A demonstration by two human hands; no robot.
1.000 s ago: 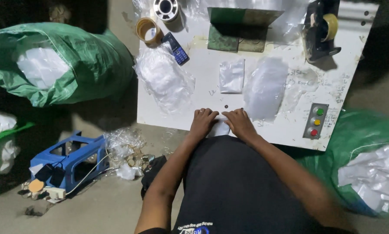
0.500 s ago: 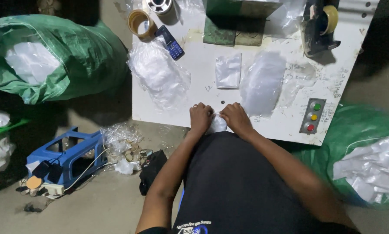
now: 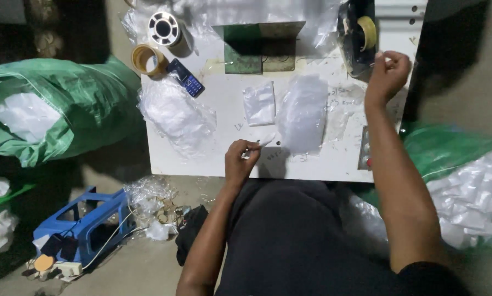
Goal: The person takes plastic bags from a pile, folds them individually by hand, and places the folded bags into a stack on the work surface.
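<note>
My left hand (image 3: 241, 159) pinches a small folded clear plastic packet (image 3: 265, 140) over the near edge of the white table (image 3: 224, 109). My right hand (image 3: 387, 72) is stretched to the far right, fingers closed on the end of tape at the black tape dispenser (image 3: 358, 34). A flat small clear bag (image 3: 258, 103) and a puffy heap of clear bags (image 3: 302, 112) lie between the two hands. A second pile of clear bags (image 3: 177, 112) rests on the table's left side.
A dark phone (image 3: 185, 77), a tan tape roll (image 3: 146, 59) and a white-cored roll (image 3: 165, 28) sit at the table's far left. A green board (image 3: 262, 48) stands at the back. Green sacks (image 3: 65, 109) of white bags flank me; a blue crate (image 3: 84, 227) lies on the floor.
Both hands were together at the table's near edge on the small packet. My right hand has since reached up to the tape dispenser, while my left keeps the packet.
</note>
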